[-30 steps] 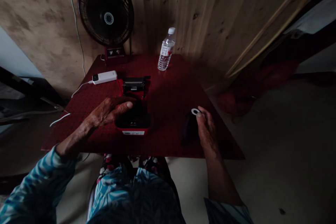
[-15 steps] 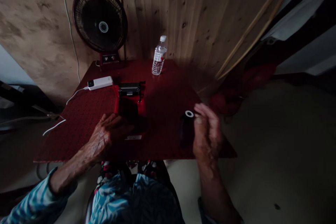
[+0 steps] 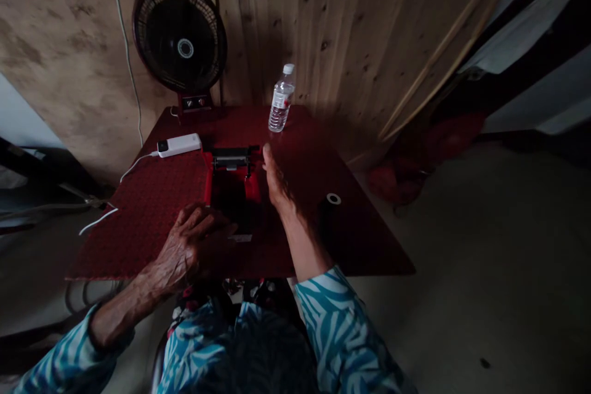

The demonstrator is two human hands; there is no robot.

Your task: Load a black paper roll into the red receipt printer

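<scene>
A small red device with a black bar and roller across its far end lies on the dark red table. My left hand rests at its near left corner, fingers loosely bent and apart; their tips fade into shadow. Along the device's right side is my right hand, seen edge-on and stretched forward near the black bar. Its far fingers are partly hidden, and nothing shows in it. Right of my right forearm stands a dark roll-like object with a white ring on top; its body blends into shadow.
A white power bank with a white cable lies left of the device. At the back stand a fan and a clear water bottle. Behind them rises a wooden wall. The table's right edge drops to the floor.
My right hand has swung left and forward, from beside the white-ringed object to the red device's right side. My left hand has stayed nearly in place.
</scene>
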